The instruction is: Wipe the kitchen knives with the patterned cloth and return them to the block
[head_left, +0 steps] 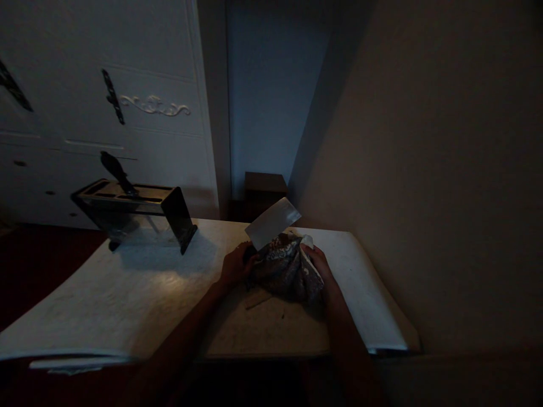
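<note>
My left hand (237, 264) is closed round the dark handle of a cleaver (274, 222). Its broad, pale blade points up and to the right above the table. A dark patterned cloth (288, 268) hangs bunched just below the blade, and my right hand (318, 261) grips its right side. Where the cloth and the blade's lower edge overlap, I cannot tell whether they touch. To the left stands a knife block (172, 198) with clear sides and black ends. One black-handled knife (115, 168) is slotted upright in it.
A pale covered table (148, 294) stretches beneath both hands. Behind it stand a white wardrobe (165, 147) with ornate dark handles and a brown box (266, 183). A plain wall (432, 169) rises close on the right. The room is dim.
</note>
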The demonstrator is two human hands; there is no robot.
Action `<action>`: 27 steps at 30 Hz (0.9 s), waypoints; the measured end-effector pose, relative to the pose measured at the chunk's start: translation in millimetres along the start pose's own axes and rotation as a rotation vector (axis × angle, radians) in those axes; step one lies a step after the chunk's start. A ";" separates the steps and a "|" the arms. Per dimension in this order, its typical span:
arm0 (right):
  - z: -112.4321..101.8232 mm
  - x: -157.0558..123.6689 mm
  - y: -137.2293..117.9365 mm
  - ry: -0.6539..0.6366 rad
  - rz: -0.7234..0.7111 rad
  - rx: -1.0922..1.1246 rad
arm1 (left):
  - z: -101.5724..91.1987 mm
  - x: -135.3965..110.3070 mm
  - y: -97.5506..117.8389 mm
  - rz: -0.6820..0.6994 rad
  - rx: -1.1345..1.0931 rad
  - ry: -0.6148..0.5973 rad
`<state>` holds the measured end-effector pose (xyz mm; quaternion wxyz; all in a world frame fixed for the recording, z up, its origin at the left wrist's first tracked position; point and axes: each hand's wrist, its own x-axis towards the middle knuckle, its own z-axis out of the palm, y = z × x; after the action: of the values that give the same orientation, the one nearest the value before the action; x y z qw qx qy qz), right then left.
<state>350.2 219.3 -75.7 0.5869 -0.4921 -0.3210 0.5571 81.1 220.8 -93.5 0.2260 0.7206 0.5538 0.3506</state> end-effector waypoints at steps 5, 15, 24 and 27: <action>10.3 -8.5 -2.1 -0.013 -0.062 0.116 | 5.5 -1.6 5.3 -0.012 0.085 -0.002; 8.5 1.2 -5.4 0.227 -0.267 0.282 | 0.7 -1.0 9.6 0.026 0.169 -0.100; 7.6 -3.4 -12.3 0.330 -0.398 0.108 | -0.2 -3.2 11.0 0.156 0.353 -0.277; 9.7 -4.2 -10.3 0.332 -0.406 0.035 | 0.0 -3.9 10.1 0.122 0.357 -0.249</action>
<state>344.0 218.5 -62.4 0.7398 -0.4918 -0.3029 0.3451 87.0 214.2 -87.3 0.1400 0.8192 0.5301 0.1684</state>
